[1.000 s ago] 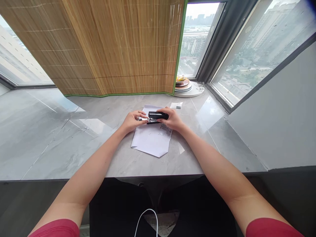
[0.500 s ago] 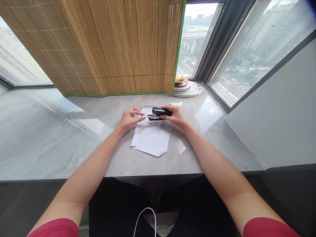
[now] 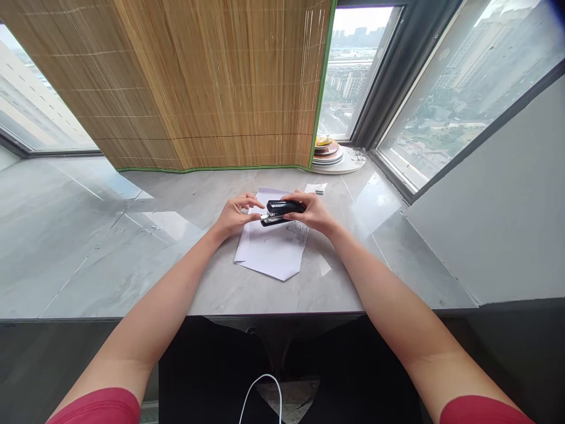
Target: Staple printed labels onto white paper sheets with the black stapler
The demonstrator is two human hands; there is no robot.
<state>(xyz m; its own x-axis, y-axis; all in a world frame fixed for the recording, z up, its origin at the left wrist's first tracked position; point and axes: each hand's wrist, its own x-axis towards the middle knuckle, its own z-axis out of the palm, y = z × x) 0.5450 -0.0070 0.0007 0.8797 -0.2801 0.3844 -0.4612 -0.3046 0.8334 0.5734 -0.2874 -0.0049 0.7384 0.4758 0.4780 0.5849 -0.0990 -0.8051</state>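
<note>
A black stapler is held above a white sheet of paper, its top arm lifted apart from its base. My right hand is closed around the stapler's right end, thumb low on the base and fingers over the top. At the left end a silvery metal staple track shows between arm and base. The thumb tip of my left hand touches the front of this track. Its index finger is raised apart from the thumb, near the top arm.
Printed marks cover the paper's right side. Behind my right hand lies a small white piece with a dark strip. Stacked plates stand by the window, beside a bamboo blind. The grey marble-patterned counter has a front edge close to my legs.
The metal track, earlier drawn out to the left between my left thumb and fingers, now sits mostly within the stapler. My left index finger has lifted off, and the stapler has tilted and lowered slightly.
</note>
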